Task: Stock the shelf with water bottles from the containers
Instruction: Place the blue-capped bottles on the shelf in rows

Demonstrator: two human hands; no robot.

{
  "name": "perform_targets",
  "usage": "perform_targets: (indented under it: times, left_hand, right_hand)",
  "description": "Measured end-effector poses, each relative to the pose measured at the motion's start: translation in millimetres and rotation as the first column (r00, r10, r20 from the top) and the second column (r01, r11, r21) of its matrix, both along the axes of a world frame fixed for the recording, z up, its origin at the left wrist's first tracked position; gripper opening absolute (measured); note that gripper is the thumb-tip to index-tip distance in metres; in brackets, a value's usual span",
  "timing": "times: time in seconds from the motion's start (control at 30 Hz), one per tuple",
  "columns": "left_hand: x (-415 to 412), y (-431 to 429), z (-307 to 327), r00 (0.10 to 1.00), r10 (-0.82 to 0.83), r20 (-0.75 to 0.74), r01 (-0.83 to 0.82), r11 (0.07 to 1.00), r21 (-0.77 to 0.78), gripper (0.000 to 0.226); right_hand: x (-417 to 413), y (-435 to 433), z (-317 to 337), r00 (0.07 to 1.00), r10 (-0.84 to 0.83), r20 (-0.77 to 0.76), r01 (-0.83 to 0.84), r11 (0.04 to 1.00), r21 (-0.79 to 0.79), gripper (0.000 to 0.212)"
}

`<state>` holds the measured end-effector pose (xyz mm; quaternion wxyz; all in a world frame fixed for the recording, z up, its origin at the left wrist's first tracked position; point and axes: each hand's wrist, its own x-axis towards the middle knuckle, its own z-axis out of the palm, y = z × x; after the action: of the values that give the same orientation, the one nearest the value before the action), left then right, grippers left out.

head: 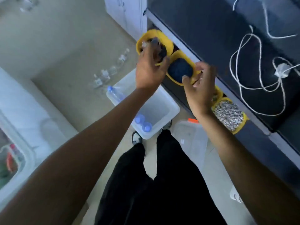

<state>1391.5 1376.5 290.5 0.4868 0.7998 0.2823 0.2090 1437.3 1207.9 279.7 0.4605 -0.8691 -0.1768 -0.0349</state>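
Storeroom or workshop: dark shelf with yellow parts bins, clear plastic containers on floor.

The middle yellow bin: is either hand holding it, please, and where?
The right hand pinches the yellow bin by its rim; the left hand seems to grip the opposite rim.

pale beige floor runs to a white cabinet under soft, even light.

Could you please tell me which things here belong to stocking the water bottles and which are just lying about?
Job: water bottles, open tub, dark shelf, yellow bin the right hand pinches.
Lying about: white cord, small glass bottles, lidded tub.
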Motion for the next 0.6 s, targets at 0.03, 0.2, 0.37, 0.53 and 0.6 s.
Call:
perform_targets:
  times: [0.03,0.2,0.37,0.53,0.6]
  left_hand:
    - [-23.9,9.2,-21.4,0.999,0.033,-0.038,-0.033,0.999,0.006,0.032]
    - [-140.4,23.9,-137.0,0.948,0.076,-0.311,-0.059,0.996,0.062,0.037]
    - [-208.2,5.3,-235.5,0.795,-0.065,-0.603,0.129,0.99,0.064,0.052]
    - [-212.0,-9.9,-306.4,0.674,-0.171,-0.718,0.335,0.938,0.091,0.068]
    - [-205.7,-10.9,-322.6,0.651,-0.174,-0.739,0.37,0.923,0.109,0.067]
  right_hand:
    - [-18.0,5.0,-20.9,0.999,0.034,-0.03,-0.035,0.999,-0.031,0.037]
    - [-109.3,2.5,-128.4,0.952,0.163,-0.259,-0.221,0.952,-0.213,0.041]
    - [-165.9,-4.0,-221.3,0.855,0.118,-0.506,-0.37,0.822,-0.433,0.06]
    - [-189.5,4.8,-281.2,0.79,0.062,-0.61,-0.468,0.703,-0.535,0.07]
    - [-187.8,9.6,-295.5,0.789,0.022,-0.614,-0.433,0.73,-0.529,0.067]
